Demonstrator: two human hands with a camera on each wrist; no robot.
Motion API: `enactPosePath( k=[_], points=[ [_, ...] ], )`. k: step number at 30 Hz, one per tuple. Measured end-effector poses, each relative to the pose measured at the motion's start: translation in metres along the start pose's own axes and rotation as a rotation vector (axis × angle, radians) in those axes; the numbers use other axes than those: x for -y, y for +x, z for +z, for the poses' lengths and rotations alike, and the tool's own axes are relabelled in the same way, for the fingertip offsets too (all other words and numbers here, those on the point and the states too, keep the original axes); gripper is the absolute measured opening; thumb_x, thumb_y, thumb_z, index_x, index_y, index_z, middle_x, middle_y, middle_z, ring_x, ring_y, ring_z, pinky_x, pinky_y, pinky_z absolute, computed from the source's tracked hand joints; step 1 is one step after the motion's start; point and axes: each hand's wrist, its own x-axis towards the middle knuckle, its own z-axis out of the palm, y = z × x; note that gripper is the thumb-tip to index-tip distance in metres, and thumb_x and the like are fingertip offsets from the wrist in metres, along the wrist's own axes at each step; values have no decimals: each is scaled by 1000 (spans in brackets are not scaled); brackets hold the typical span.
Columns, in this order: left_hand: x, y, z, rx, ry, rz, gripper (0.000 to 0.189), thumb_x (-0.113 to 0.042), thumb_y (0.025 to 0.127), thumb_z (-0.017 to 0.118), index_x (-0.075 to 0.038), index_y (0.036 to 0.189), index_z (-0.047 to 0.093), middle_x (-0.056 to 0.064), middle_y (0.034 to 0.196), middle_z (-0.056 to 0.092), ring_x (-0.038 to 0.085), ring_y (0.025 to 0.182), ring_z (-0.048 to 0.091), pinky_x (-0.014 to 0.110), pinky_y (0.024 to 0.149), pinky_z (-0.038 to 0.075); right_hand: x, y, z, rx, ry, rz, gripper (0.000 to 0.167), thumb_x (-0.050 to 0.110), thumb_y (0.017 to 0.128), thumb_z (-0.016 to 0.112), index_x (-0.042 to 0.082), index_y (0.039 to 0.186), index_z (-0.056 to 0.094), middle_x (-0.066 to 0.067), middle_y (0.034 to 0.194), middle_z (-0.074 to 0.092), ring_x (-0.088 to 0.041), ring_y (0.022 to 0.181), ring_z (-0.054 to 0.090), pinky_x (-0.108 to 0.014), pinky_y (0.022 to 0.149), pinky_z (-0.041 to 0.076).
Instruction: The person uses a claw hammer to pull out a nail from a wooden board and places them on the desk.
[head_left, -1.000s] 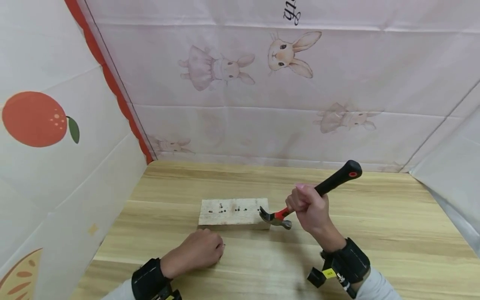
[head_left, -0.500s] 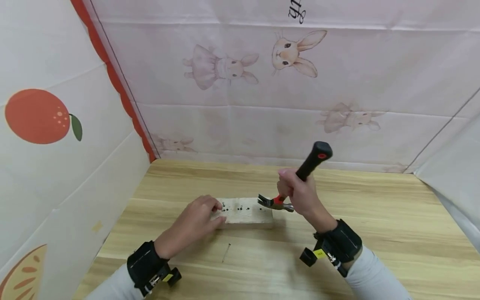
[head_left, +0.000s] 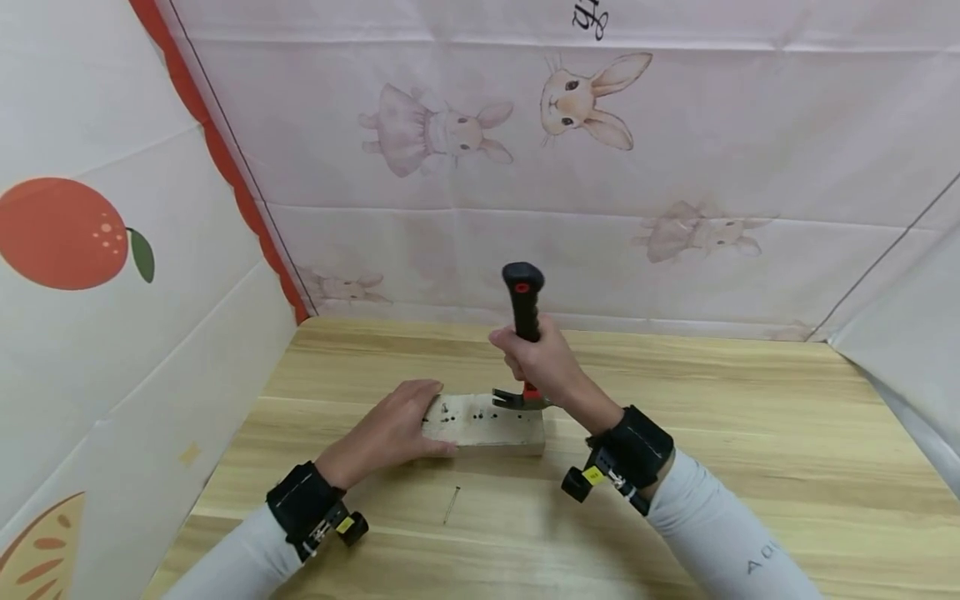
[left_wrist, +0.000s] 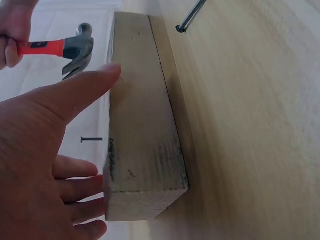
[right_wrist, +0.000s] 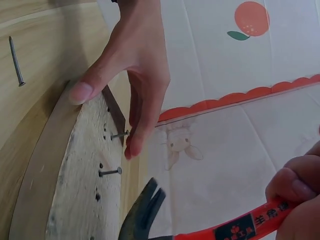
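Note:
A pale wooden block (head_left: 495, 431) lies on the table, its top marked with several dark holes. My left hand (head_left: 386, 429) holds its left end, thumb along the near side and fingers toward the far side. In the right wrist view, nails (right_wrist: 111, 172) stick up from the block close to the left fingers. My right hand (head_left: 543, 358) grips a claw hammer (head_left: 522, 300) by its black and red handle. The hammer's head hovers over the block's right part, claw toward the left. A loose nail (head_left: 452, 505) lies on the table in front of the block.
The light wood-grain table (head_left: 712, 467) meets a pale curtain (head_left: 450, 250) printed with rabbits at the back. Another sheet with an orange fruit print (head_left: 63, 233) hangs on the left. Both wrists wear black camera straps (head_left: 633, 446).
My left hand has left the loose nail on the table and moved up to the block's left end. The right hand has carried the hammer leftward over the block, its handle now more upright.

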Motion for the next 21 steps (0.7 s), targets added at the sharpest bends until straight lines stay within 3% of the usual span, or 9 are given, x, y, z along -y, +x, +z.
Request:
enactPosePath(
  k=[6,13,21],
  points=[
    [4,7,2,81,-74,-33,106,-53,76,90,1,154,45,19,155,51,30,134,54,45,102,53,0,11,10,48,-88,95,44,18,100,58,9,59,44,5,50,34,-14,43,28,-28,47,26],
    [4,11,-3,117,-84,-42,99,-52,77,90,-1,152,50,14,148,59,24,121,57,40,96,53,-3,21,19,88,-225,210,44,23,100,59,12,59,48,4,51,34,-14,43,30,-28,46,27],
    [9,11,-5,151,-94,-33,98,-52,78,88,-3,152,49,15,150,57,29,130,54,46,106,50,-5,30,30,107,-273,245,44,26,100,60,13,59,47,5,50,34,-13,42,29,-28,45,27]
  ],
)
